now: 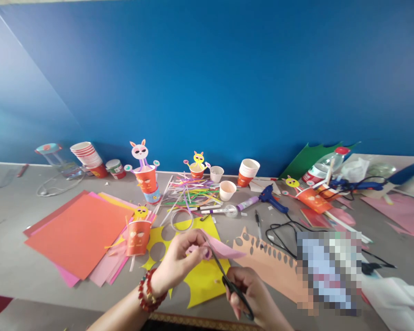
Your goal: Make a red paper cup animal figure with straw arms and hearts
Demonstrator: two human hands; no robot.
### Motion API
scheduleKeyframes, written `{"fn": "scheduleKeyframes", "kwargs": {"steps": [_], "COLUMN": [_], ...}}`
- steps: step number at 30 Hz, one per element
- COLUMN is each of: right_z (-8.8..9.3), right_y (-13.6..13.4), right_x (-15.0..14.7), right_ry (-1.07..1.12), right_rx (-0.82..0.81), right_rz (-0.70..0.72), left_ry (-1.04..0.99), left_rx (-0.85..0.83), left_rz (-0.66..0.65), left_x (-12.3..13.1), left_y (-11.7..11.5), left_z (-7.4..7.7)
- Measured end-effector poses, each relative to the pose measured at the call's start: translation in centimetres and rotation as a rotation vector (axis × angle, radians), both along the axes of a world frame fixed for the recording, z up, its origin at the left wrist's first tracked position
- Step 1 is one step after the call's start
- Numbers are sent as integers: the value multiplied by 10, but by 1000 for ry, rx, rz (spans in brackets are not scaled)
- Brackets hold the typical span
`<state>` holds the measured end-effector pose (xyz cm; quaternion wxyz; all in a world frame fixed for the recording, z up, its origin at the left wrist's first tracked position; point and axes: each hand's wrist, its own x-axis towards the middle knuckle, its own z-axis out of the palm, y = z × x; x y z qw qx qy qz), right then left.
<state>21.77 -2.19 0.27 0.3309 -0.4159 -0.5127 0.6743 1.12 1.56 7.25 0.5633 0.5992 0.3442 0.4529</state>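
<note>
At the wrist of the left hand (182, 258), beaded bracelets (144, 299) form several rows: round, glossy, dark red, interspersed with gold-toned pieces and a greenish bead. Both forearms (120, 309) are bare. Near centre, a black garment (200, 328), apparently edged with a gold-patterned band (203, 320), is largely cut off.

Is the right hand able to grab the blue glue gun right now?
Probably not: the right hand is holding the scissors. Nothing seems to cover the glue gun, though, so with free fingers it might.
</note>
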Motion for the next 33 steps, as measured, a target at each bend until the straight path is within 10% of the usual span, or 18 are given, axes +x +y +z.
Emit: {"fn": "scheduleKeyframes", "kwargs": {"steps": [26,33], "right_z": [-16,3], "right_y": [-3,-1], "right_x": [0,0], "right_ry": [3,-6], "right_rx": [6,12], "right_rz": [-72,-36], "left_ry": [-67,38], "left_rx": [-7,130], "left_rz": [16,143], "left_x": [1,5], "left_y": [0,-6], "left_z": [2,1]}}
